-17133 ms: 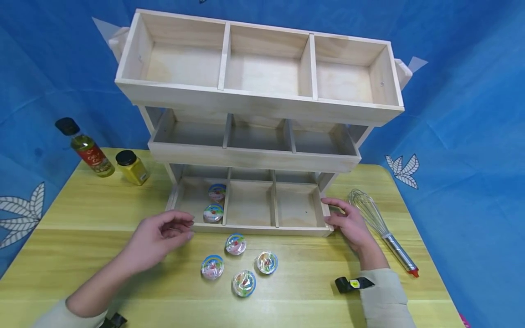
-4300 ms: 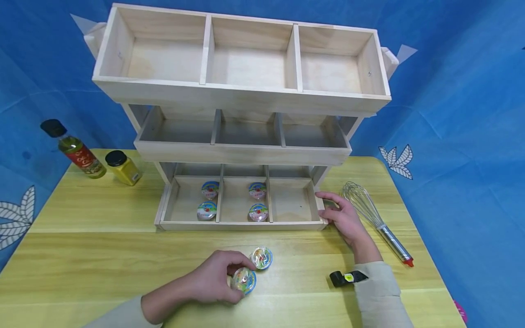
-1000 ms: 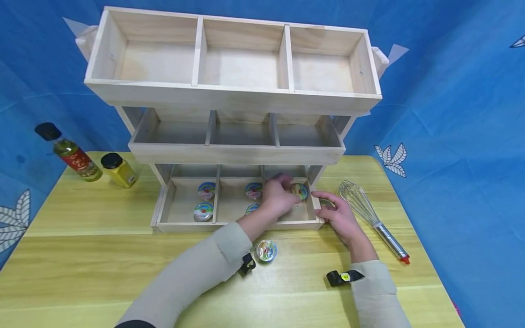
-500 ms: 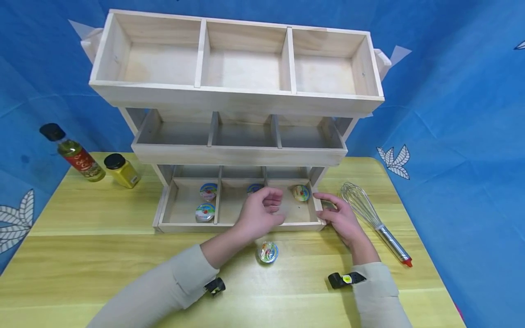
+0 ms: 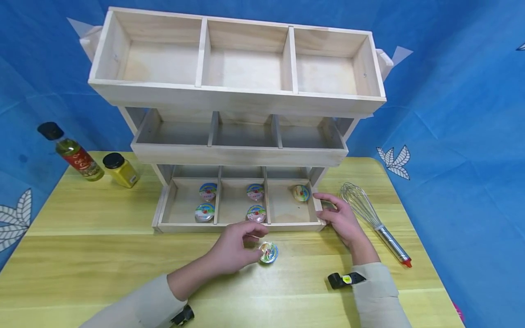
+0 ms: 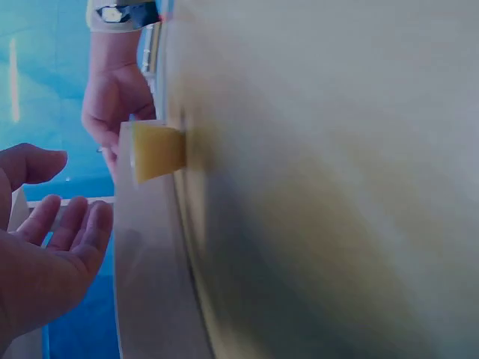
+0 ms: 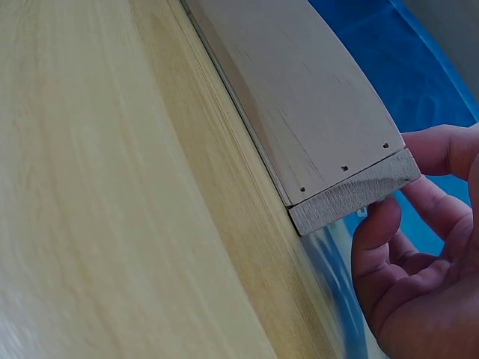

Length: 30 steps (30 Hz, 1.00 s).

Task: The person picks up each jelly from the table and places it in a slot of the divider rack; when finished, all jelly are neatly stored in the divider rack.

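Note:
One jelly cup [image 5: 268, 252] with a printed foil lid sits on the table before the wooden rack [image 5: 239, 156]. My left hand [image 5: 235, 248] reaches over to it, thumb and fingers spread, the thumb tip at the lid's edge in the head view. From the left wrist, the yellow cup [image 6: 159, 153] shows a gap from the spread fingers. My right hand [image 5: 342, 223] grips the right end wall [image 7: 355, 191] of the bottom tier between thumb and fingers. In that tier lie two pink cups on the left, two in the middle, and one yellow cup [image 5: 301, 193] on the right.
A whisk [image 5: 375, 223] lies to the right of my right hand. An oil bottle [image 5: 78, 157] and a yellow jar [image 5: 120, 170] with a black lid stand at the back left. The rack's two upper tiers overhang the bottom one.
Since the earliest frame, two pink cups moved from the table into the middle compartment and a yellow one into the right. Lately my left hand drew back from the tray; my right hand stayed.

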{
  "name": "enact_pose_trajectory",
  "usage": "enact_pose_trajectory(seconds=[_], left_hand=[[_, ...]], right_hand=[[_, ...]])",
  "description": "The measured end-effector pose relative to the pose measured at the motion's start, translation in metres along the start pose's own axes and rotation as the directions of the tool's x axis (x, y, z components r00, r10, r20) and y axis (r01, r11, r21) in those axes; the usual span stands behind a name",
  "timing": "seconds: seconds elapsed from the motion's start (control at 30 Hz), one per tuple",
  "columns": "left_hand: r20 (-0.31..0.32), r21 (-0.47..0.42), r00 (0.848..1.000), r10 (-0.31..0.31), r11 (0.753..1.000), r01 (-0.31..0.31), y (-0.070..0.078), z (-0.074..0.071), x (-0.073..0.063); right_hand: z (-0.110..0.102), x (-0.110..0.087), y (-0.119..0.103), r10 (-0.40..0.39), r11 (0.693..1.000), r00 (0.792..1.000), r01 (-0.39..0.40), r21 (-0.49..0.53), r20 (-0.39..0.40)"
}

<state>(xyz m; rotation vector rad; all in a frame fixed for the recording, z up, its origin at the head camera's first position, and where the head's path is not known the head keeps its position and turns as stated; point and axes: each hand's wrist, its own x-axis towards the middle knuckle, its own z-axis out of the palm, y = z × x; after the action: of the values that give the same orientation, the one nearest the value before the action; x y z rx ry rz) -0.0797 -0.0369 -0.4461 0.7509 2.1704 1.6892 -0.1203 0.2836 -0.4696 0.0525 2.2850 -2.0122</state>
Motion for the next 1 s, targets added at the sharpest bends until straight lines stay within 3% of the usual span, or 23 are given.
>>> enact_pose_trajectory(seconds=[0.23, 0.43, 0.57, 0.77, 0.83, 1.0], left_hand=[[0.045, 0.103, 0.999, -0.007, 0.995, 0.002, -0.010, 0.002, -0.008], [0.065, -0.009, 0.995, -0.079, 0.997, 0.079, -0.015, 0.004, -0.011], [0.080, -0.039, 0.988, -0.131, 0.990, 0.134, -0.017, 0.005, -0.013], [0.152, -0.099, 0.972, -0.180, 0.976, 0.196, -0.020, 0.006, -0.013], [0.166, -0.081, 0.971, -0.170, 0.979, 0.185, -0.021, 0.007, -0.011], [0.168, 0.014, 0.982, -0.087, 0.996, 0.086, -0.025, 0.010, -0.002]], right_hand=[[0.000, -0.001, 0.001, 0.002, 1.000, 1.000, -0.002, -0.011, -0.010], [0.000, -0.002, 0.001, 0.004, 1.000, 1.000, -0.004, -0.012, -0.008], [0.000, -0.002, 0.000, 0.001, 1.000, 1.000, -0.001, -0.022, -0.006], [-0.001, -0.001, 0.000, -0.002, 1.000, 1.000, 0.002, -0.018, -0.006], [0.000, -0.001, -0.001, 0.000, 1.000, 1.000, 0.000, -0.016, -0.004], [0.000, -0.001, -0.001, 0.003, 1.000, 1.000, -0.003, -0.009, 0.000]])
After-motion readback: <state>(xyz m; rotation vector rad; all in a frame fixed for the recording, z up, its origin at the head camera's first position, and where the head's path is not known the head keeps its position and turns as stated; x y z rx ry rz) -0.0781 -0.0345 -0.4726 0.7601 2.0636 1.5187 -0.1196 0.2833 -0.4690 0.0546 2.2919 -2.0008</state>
